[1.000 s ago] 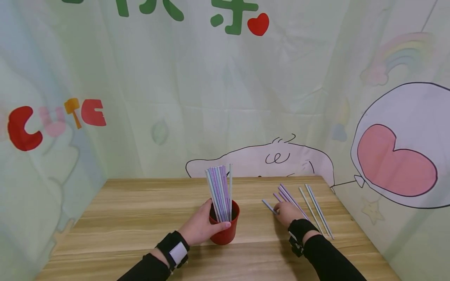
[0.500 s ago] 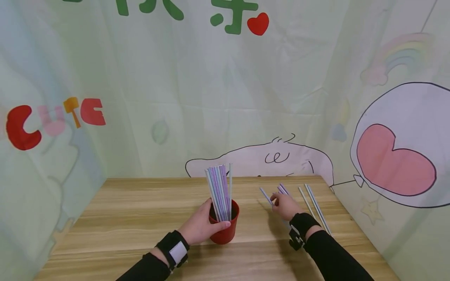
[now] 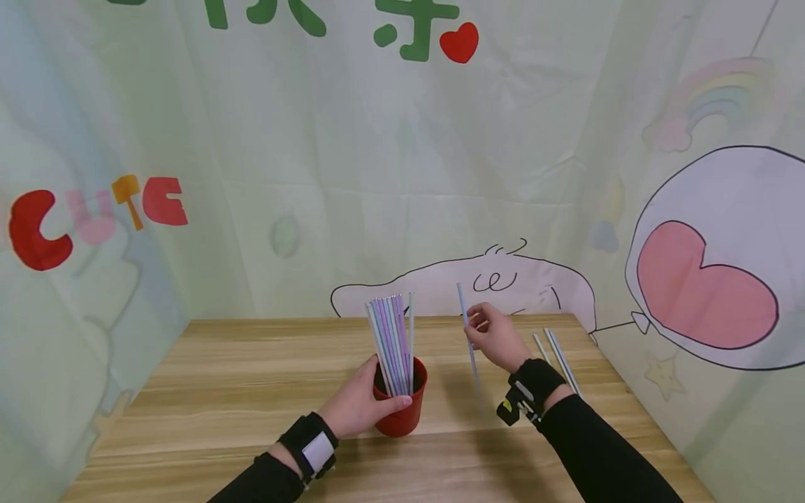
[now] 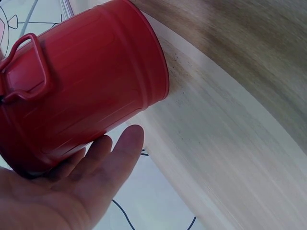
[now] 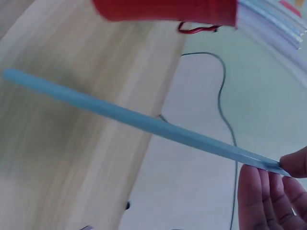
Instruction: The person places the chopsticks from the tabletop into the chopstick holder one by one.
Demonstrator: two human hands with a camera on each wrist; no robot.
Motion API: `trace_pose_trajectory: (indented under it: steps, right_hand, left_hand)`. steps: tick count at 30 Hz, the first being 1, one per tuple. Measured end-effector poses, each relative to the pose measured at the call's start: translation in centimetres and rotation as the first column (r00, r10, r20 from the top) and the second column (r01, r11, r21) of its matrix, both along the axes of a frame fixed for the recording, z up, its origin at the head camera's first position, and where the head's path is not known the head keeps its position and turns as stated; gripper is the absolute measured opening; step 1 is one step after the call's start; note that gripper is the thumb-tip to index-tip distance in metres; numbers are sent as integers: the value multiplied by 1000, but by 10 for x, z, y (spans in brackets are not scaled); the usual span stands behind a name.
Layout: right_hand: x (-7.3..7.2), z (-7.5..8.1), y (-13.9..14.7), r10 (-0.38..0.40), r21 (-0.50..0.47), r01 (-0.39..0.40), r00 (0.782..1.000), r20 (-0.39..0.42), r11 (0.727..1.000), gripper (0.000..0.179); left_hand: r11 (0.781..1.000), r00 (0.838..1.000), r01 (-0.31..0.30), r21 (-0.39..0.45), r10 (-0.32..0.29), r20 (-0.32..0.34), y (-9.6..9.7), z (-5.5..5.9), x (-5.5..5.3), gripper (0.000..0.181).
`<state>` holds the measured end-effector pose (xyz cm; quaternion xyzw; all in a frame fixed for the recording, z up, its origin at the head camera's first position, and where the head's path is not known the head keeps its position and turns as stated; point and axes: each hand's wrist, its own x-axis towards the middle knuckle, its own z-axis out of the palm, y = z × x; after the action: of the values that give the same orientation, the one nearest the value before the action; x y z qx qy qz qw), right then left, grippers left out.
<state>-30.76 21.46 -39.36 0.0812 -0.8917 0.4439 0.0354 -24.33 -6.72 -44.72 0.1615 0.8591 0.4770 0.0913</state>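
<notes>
Near the middle of the table a small red bucket (image 3: 400,420) with a wire handle, plain in the left wrist view (image 4: 86,76), holds a bundle of pale blue and purple straws (image 3: 391,346). My left hand (image 3: 358,402) grips the bucket from its left side, thumb at the rim and fingers along the wall. Right of the bucket, my right hand (image 3: 499,339) pinches one light blue straw (image 5: 144,122) near its upper end between thumb and fingers. That straw is raised nearly upright, its lower end pointing down at the table.
Several loose straws (image 3: 562,356) lie on the wooden table (image 3: 251,377) at the right, partly hidden behind the right hand and forearm. A printed cloth backdrop (image 3: 402,175) stands behind the table and at both sides.
My right hand has lifted the blue straw off the table, moving up and a little left, and the straw has turned more upright. The left hand and bucket stay in place.
</notes>
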Motion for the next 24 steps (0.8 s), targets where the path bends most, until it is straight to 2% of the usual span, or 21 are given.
trace_pose_trajectory:
  steps: [4,12,18,24]
  right_hand:
    - [2,17,-13,5,-72,-7,1000,-26,997,28]
    - [2,42,-30,16,-208,-43,992,-129,977,31]
    - [3,55,-41,7,-277,-60,982,-189,959,33]
    - [5,59,-53,19,-320,-93,974,-228,943,33]
  left_hand:
    - [1000,1000,-1,-3,1,0,0,0,0,92]
    - [1000,1000,17,-2,-17,-22,-1,-1,-1,91]
    - [1000,999,25,6,-25,-26,-1,-2,-2,91]
    - [999,999,38,11,-38,-31,-1,-1,-2,90]
